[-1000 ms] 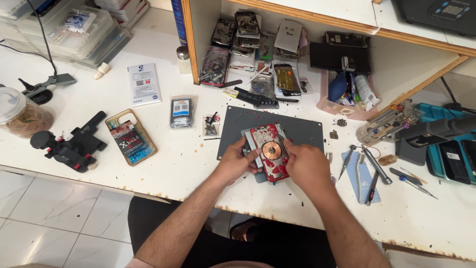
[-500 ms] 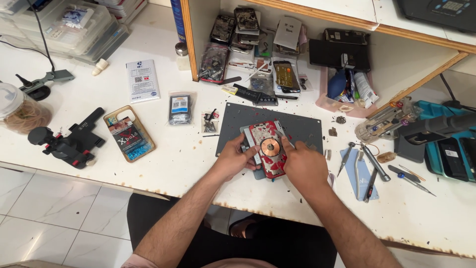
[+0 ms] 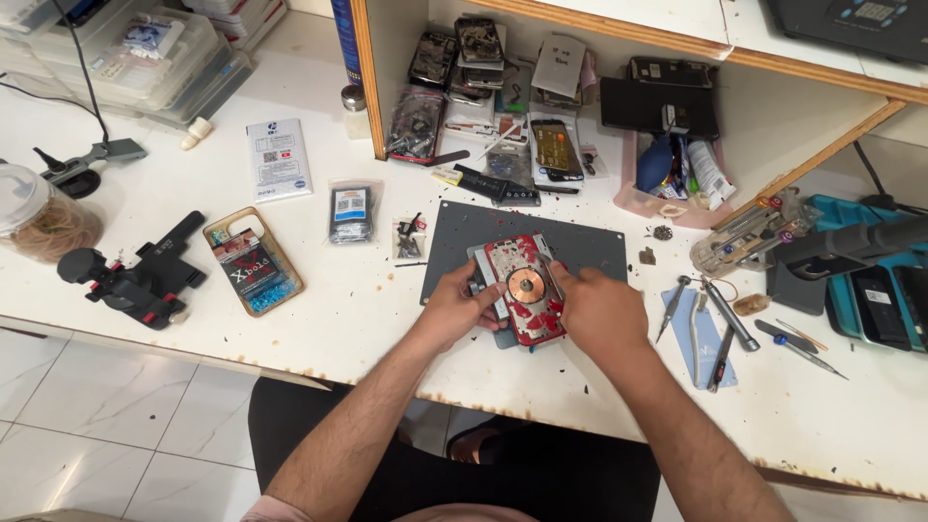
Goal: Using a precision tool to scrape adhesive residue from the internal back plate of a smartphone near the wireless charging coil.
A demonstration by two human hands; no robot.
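- Head view. White worktop point(image 3: 319, 319), speckled and worn along its front edge; pale tiled floor below.
- Wooden-edged shelf unit point(image 3: 367, 87) stands at the back of the worktop; its open bay is crowded with phone bodies and loose parts.
- Clear plastic boxes point(image 3: 126, 53) stacked far left, small parts inside.
- Lidded clear jar point(image 3: 39, 213) at left edge, holding tan rubber bands.
- Pink tray point(image 3: 667, 198) in the bay: tubes and a blue blower.
- Dark grey mat point(image 3: 580, 246) at centre; opened phone point(image 3: 524, 288), red inside with a copper coil, lies on it in a holder.
- Left hand point(image 3: 454, 309): grip pressed against the phone's left edge.
- Right hand point(image 3: 599, 309): fingers at the phone's right edge; whether they pinch anything, cannot tell.
- Blue cloth point(image 3: 696, 333) right of the hands, with screwdrivers and tweezers.
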